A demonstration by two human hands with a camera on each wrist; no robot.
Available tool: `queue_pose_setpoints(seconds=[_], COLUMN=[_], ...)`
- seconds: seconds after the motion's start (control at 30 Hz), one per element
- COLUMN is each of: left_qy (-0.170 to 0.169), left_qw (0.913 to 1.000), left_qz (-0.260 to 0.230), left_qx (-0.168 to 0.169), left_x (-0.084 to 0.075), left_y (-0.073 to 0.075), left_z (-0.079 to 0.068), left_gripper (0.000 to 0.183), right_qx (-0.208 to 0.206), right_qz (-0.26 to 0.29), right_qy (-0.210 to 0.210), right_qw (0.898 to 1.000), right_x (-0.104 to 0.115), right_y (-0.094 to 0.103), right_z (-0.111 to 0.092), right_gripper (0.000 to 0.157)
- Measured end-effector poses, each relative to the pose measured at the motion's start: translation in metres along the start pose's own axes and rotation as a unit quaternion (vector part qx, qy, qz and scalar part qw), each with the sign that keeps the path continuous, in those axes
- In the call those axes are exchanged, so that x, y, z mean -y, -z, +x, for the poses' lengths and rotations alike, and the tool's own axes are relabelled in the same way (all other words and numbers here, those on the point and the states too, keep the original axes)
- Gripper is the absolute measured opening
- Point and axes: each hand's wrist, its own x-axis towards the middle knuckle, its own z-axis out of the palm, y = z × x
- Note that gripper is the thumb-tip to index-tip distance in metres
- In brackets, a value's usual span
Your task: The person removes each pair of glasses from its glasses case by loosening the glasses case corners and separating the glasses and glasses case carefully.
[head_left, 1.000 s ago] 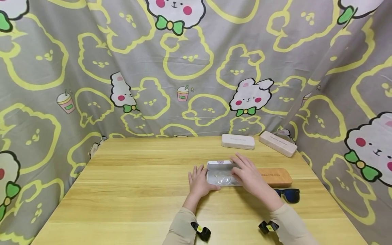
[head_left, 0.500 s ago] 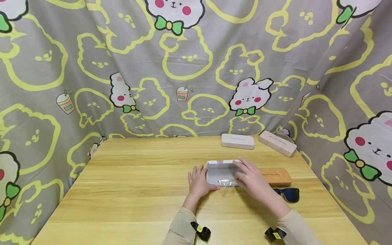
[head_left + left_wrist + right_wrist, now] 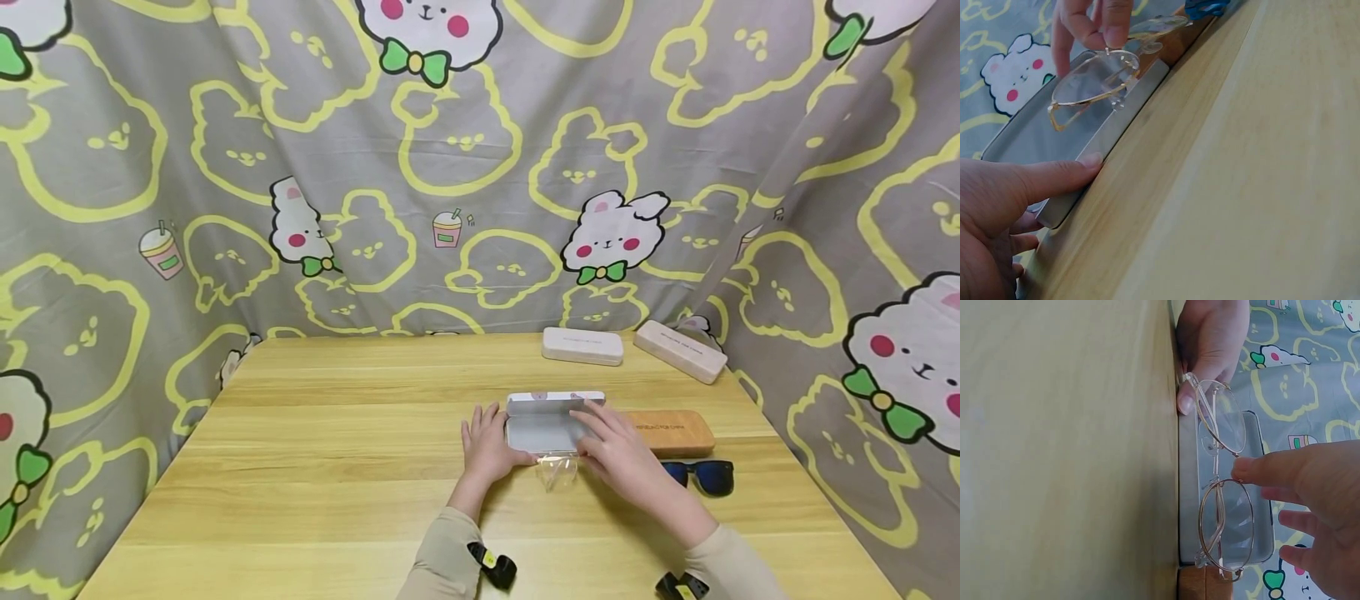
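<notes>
An open glasses case (image 3: 538, 432) with a grey lining stands mid-table, its lid raised at the back. My left hand (image 3: 487, 447) grips its left end, the thumb (image 3: 1069, 175) lying along the front wall. With my right hand (image 3: 621, 454) I pinch a pair of thin gold-rimmed glasses (image 3: 1227, 519) at the bridge, the other fingers spread apart. The clear lenses hang over the case's front edge in the head view. The temples are folded behind the lenses in the right wrist view.
Right of the case lie an orange-brown glasses case (image 3: 678, 433) and dark blue-lensed sunglasses (image 3: 715, 477). Two closed cases, one white (image 3: 582, 347) and one pinkish (image 3: 681, 353), sit at the back right. A patterned curtain (image 3: 480, 167) hangs behind the table (image 3: 322, 483).
The glasses have come up out of the case and toward the person, pinched in my right hand. My left hand has stayed on the case's left end.
</notes>
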Motion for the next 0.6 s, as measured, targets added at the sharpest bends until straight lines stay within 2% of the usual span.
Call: queue_pose_setpoints(seconds=[0.6], left_qy=[0.004], left_qw=[1.0], left_qz=[0.002], left_qx=[-0.002], left_x=[-0.0005], left_y=[-0.0009], left_z=[0.0], left_gripper=[0.094], right_qx=[0.025], right_qz=[-0.001], right_qy=[-0.015], right_qw=[1.0], right_x=[0.0037], right_y=[-0.0058], right_z=[-0.0027], right_gripper=[0.023])
